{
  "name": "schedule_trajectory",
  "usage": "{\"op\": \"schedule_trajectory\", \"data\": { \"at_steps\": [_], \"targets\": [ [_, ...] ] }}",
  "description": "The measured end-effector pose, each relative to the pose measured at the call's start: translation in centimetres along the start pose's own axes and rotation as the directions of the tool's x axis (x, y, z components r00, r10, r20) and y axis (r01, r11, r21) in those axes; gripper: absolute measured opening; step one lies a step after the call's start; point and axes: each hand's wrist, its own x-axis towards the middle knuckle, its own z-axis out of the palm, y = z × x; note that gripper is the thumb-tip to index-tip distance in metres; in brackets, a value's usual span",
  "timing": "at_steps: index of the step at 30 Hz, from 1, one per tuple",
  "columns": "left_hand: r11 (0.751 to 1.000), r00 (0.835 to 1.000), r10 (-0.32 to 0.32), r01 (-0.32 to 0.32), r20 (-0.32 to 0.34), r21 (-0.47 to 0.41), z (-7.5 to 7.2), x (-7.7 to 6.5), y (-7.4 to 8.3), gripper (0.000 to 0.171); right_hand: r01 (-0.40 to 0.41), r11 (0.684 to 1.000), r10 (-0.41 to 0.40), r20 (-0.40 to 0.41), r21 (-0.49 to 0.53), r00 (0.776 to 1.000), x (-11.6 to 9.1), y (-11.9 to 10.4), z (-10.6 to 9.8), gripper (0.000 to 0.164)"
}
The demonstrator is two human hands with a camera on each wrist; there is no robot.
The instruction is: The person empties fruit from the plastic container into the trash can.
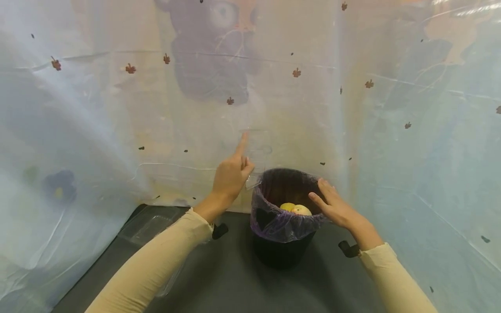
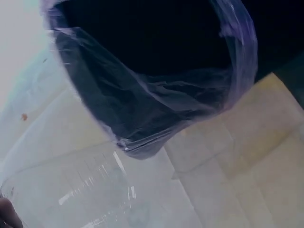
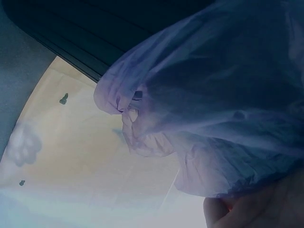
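My left hand [image 1: 231, 174] holds a clear plastic container [image 2: 95, 190] beside the bin's far left rim, index finger pointing up along it. In the left wrist view only a fingertip shows at the lower left corner. A black bin [image 1: 279, 252] stands on the table, lined with a thin purple plastic bag [image 1: 287, 228] folded over its rim. Inside lie yellowish round fruits [image 1: 301, 210]. At the bin's right rim rests my right hand [image 1: 334, 206], fingers fairly straight and thumb apart, against the bag. In the right wrist view, bunched bag film fills much of the picture.
On the dark table [image 1: 219, 278], another clear plastic container [image 1: 150, 228] lies at the left, partly behind my left sleeve [image 1: 156, 261]. A translucent printed sheet [image 1: 293, 113] hangs right behind the bin and along both sides.
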Motion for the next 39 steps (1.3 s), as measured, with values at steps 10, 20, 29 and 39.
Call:
{"op": "schedule_trajectory", "data": {
  "at_steps": [10,20,29,39],
  "targets": [
    [0.947,0.98,-0.198,0.197,0.023,-0.253,-3.3,-2.1,-1.2,0.077,-0.016,1.0,0.016,0.008,0.006,1.0,0.0,0.1,0.0,0.091],
    [0.916,0.963,-0.269,0.265,0.031,-0.301,-5.4,-4.8,-2.4,0.073,-0.005,1.0,0.005,0.004,-0.025,1.0,0.0,0.0,0.0,0.09],
    [0.865,0.926,-0.364,0.375,0.098,-0.335,-6.7,-7.9,-3.6,0.074,-0.021,1.0,0.021,0.009,0.004,1.0,-0.1,-0.2,-0.2,0.091],
    [0.822,0.864,-0.435,0.496,0.253,-0.28,-6.6,-13.2,-5.3,0.072,-0.02,1.0,0.02,0.015,-0.002,1.0,0.0,-0.2,-0.1,0.092]
  ]
}}
